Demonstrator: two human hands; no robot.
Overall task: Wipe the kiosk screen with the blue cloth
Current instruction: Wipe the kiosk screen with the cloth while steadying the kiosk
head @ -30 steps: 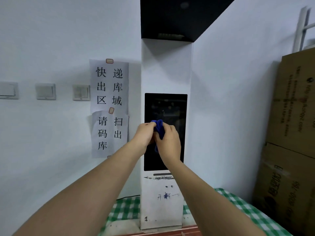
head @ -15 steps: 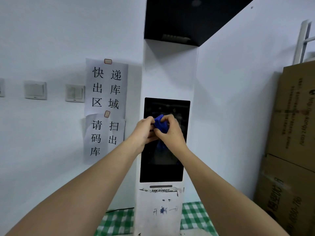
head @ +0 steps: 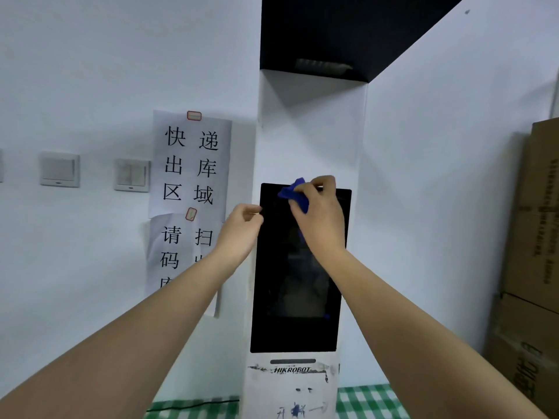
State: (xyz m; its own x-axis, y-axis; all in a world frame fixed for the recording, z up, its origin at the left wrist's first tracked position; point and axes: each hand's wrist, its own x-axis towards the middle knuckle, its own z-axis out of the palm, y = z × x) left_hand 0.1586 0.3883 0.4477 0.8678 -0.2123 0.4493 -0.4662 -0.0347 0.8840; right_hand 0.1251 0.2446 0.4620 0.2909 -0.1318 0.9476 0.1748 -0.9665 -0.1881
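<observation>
A tall white kiosk stands against the wall with a dark, unlit screen (head: 296,297) in its front. My right hand (head: 320,219) presses a bunched blue cloth (head: 295,195) against the screen's top edge, left of centre. Only the cloth's upper part shows past my fingers. My left hand (head: 242,228) hangs at the screen's left edge, fingers curled with nothing in them, apart from the cloth.
Paper notices (head: 192,164) with black characters are taped to the wall left of the kiosk, beside two light switches (head: 60,170). Stacked cardboard boxes (head: 532,267) stand at the right. A green checked cloth (head: 366,402) covers the surface under the kiosk. A black overhang (head: 332,34) juts out above.
My left hand has let go of the cloth and drawn back to the screen's left edge. My right hand has carried the cloth up to the top of the screen.
</observation>
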